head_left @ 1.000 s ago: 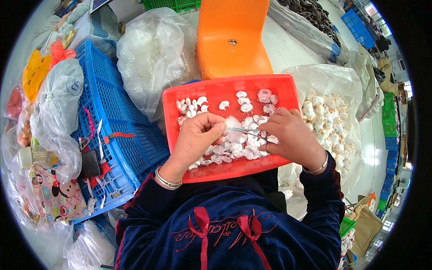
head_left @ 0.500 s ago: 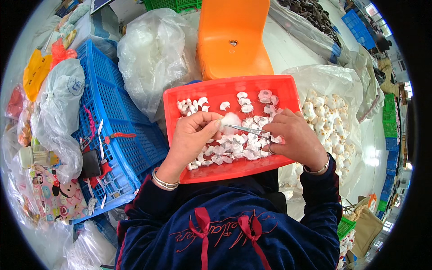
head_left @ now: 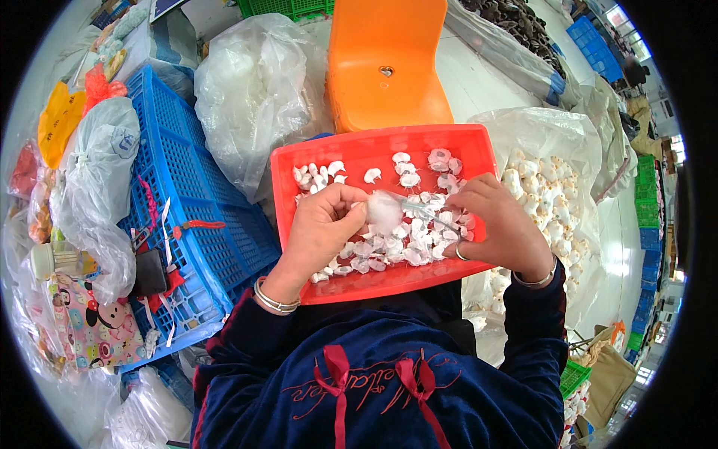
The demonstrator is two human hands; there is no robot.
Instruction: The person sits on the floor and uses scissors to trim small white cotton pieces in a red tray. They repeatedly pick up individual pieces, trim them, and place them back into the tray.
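The left hand pinches a white tuft between thumb and fingertips; the right hand, apart from it, is closed around the end of a slim metal tool. Both are above the red tub. The tool's long axis slants from the right fingers leftward and slightly away from the body, its tip end toward the tuft. Motion blurs the tool, so whether its tip touches the tuft cannot be told; the left fingers hide the tuft's held end. White pieces lie in the tub, thickest on the near side. Right of it, a clear bag holds white plush parts; left stands a blue crate.
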